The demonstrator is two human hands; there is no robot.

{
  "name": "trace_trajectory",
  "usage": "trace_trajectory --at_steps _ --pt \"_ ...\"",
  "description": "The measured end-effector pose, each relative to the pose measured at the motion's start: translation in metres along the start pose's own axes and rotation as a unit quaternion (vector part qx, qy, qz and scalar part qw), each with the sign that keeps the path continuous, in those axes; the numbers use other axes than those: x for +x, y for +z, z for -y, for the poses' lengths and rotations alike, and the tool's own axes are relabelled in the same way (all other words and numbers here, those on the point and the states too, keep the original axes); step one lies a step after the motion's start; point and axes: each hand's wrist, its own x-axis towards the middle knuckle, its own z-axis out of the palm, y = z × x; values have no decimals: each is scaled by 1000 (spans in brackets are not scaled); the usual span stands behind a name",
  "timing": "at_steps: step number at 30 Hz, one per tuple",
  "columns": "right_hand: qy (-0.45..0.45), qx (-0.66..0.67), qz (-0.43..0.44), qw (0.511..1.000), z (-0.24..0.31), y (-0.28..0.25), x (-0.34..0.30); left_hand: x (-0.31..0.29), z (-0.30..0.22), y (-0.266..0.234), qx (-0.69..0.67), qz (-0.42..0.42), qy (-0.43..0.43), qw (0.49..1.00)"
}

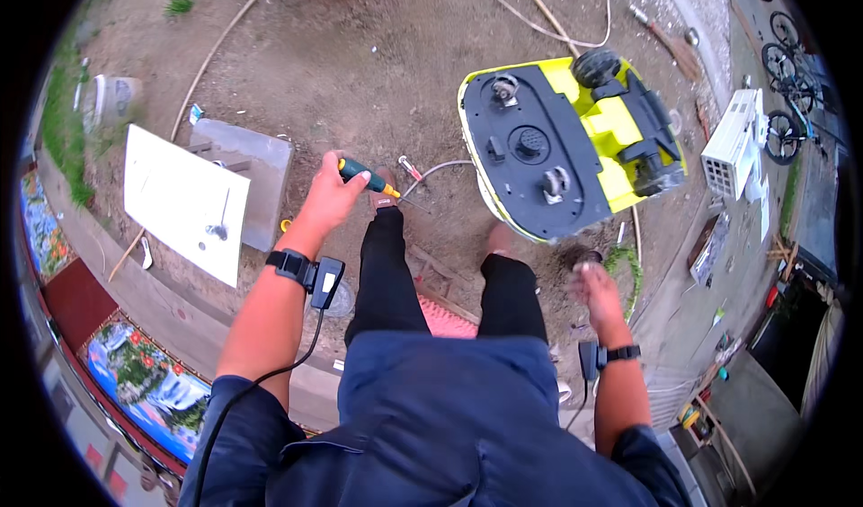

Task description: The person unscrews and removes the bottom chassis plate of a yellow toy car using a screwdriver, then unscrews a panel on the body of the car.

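My left hand (334,194) is closed around the green and yellow handle of a screwdriver (367,176), whose thin shaft points right, over my left foot. To the right of it lies a bright yellow wheeled body (562,83) with its dark grey underside (539,161) facing up. Small caster wheels show on that underside, and larger black wheels (597,67) sit at its right end. Out to the right, below the yellow body, is my right hand (598,296). Its fingers are blurred, and whether they hold anything is unclear. A small dark round thing (588,257) is just beyond them.
A white panel (180,197) leans over a grey slab (265,170) at the left. A small red and white tool (411,169) and a hose (440,167) lie on the dirt ahead. At the right stand a white box-shaped unit (733,143) and several bicycles (784,62).
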Motion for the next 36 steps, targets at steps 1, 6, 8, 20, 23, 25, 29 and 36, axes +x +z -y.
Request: trace_trajectory --at_steps 1,6,8,20,23,25,29,36 --pt "16 -43 18 999 -25 1 28 37 28 28 -3 26 -19 999" --pt "91 -55 173 979 -85 73 147 214 171 179 -35 125 -93 987" --pt "88 -53 216 971 -106 109 209 271 215 228 -63 148 -122 979" --pt "110 -83 241 961 -204 188 478 490 386 422 -140 220 -262 929" --pt "137 -25 230 963 -226 190 513 516 409 453 -144 233 -279 920" --pt "134 4 242 961 -238 191 533 530 423 470 -126 243 -285 919" --pt "162 25 232 959 -246 195 549 543 450 492 -102 262 -301 911" --pt "189 25 201 961 -245 181 545 533 462 491 -86 283 -293 909"
